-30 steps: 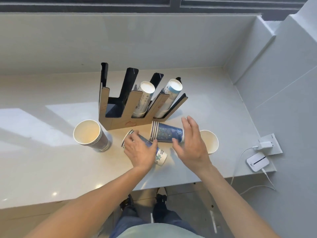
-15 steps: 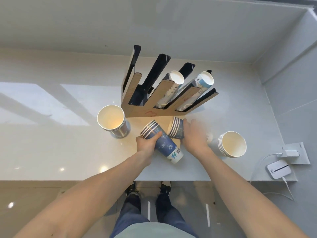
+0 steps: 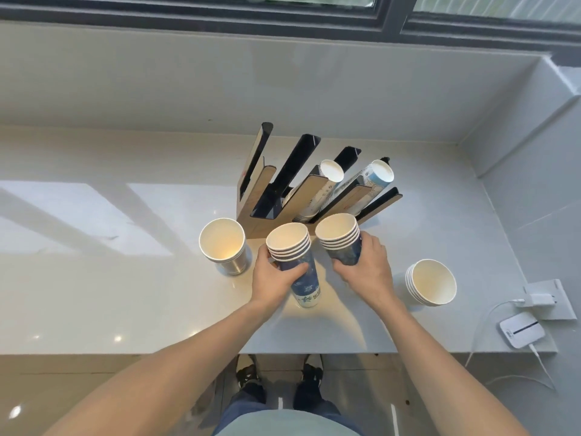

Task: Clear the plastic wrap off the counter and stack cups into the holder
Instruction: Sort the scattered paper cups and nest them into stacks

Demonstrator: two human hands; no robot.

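Two blue cup stacks, lying on the counter a moment ago, have been stood upright, the left stack clamped by the left hand and the right stack by the right hand, so loading into the holder looks imminent.

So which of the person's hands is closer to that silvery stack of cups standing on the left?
Left. The left hand, gripping a blue cup stack, is just beside the silvery stack; the right hand holds another blue stack further away.

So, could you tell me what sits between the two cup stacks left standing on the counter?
In the head view, the left hand and right hand, each gripping a blue cup stack, sit between them.
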